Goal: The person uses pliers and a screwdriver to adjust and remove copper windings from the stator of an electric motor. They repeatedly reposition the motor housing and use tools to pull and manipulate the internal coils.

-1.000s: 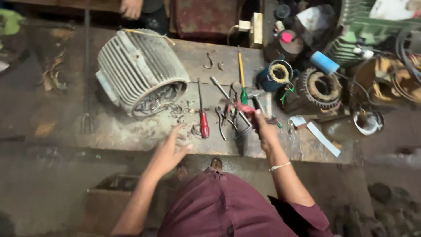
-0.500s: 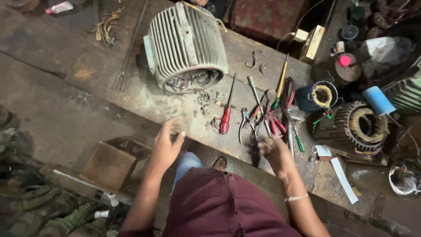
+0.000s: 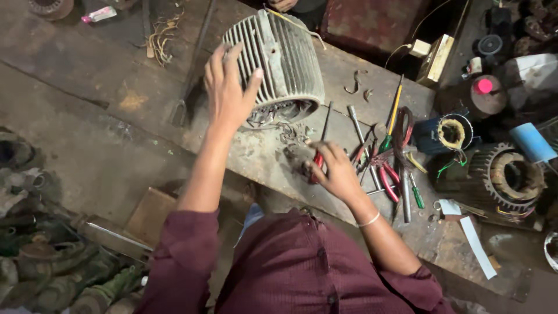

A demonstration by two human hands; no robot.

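I see copper wire coiled inside the blue can (image 3: 450,134), right of the motor (image 3: 279,58). My left hand (image 3: 228,93), fingers spread wide, hovers at the motor's left side. My right hand (image 3: 331,168) seems closed around the red-handled screwdriver (image 3: 318,157) just below the motor.

The motor housing (image 3: 279,61) lies far left on the workbench (image 3: 349,75). The screwdriver (image 3: 321,145) lies right of it; pliers (image 3: 386,174) farther right.

Motor housing (image 3: 279,55): ribbed matt grey metal; screwdriver (image 3: 321,152) handle: glossy red plastic.
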